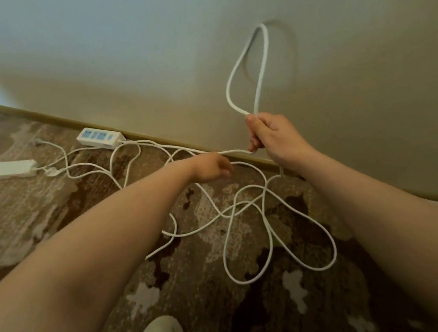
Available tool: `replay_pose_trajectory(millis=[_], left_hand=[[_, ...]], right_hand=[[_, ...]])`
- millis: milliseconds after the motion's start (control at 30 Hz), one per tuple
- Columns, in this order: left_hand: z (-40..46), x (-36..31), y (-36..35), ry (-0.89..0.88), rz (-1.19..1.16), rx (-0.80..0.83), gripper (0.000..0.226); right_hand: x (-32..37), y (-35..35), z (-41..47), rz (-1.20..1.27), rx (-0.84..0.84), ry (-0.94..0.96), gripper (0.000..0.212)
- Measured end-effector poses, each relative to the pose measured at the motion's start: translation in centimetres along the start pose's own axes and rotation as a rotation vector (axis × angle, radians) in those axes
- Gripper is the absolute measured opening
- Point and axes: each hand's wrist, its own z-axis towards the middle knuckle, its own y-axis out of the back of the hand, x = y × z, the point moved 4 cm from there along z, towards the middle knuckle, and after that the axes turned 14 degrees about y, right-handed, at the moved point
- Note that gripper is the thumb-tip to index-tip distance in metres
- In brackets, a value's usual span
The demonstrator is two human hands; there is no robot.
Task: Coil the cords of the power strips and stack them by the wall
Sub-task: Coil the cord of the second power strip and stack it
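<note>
Both bare arms reach forward. The right hand (275, 136) is raised, fingers curled in a fisted grip; the left hand (211, 167) is lower, fingers curled.

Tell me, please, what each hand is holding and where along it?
The right hand grips the white cord at the base of a raised loop. The left hand holds the same cord further along.
</note>
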Motion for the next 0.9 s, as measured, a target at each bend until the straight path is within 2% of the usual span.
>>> replay_pose_trajectory(millis=[100,167,233,300,367,400,467,567,633,700,800,900], left_hand=[[0.4,0.4,0.2,-0.026,-0.042,-0.202,0.036],[0.4,-0.4,1.1,-0.108,-0.052,-0.313,0.056],[0.5,-3.0,0.9,-0.232,0.034,-0.255,0.070],[0.6,-5.5,-0.2,-0.281,0.056,-0.161,0.056],[1.0,-6.0,-1.2,-0.246,0.036,-0.082,0.030],[1.1,-5.2,-1.4,-0.211,0.055,-0.076,0.025],[1.1,-1.6,-1.2,-0.123,0.157,-0.115,0.027],[-0.2,5.8,0.2,0.068,0.241,-0.183,0.025],[-1.7,8.5,1.7,0.139,0.158,-0.238,0.027],[-2.7,7.9,3.9,0.116,0.014,-0.369,0.032],[-4.5,2.7,8.1,0.015,-0.275,-0.523,0.035],[-7.5,-3.5,12.8,-0.093,-0.472,-0.639,0.037]], right_hand=[[0.3,1.0,-0.3,0.045,-0.014,-0.004,0.041],[0.6,1.2,-0.5,0.069,-0.010,-0.002,0.041],[1.2,1.3,-0.6,0.104,-0.009,0.009,0.040],[1.9,1.6,-0.5,0.115,0.006,0.028,0.041],[2.4,2.7,-0.4,0.082,0.007,0.050,0.042],[2.6,3.6,-0.4,0.053,-0.007,0.057,0.041],[2.6,6.0,-0.4,-0.094,-0.019,0.074,0.041],[1.8,9.4,-1.3,-0.449,0.014,0.103,0.042],[0.8,10.8,-1.9,-0.559,0.008,0.064,0.043],[0.3,10.7,-2.0,-0.610,0.031,0.019,0.044],[0.6,8.1,-1.5,-0.684,0.121,-0.028,0.045],[1.3,5.9,-0.7,-0.565,0.068,-0.032,0.044]])
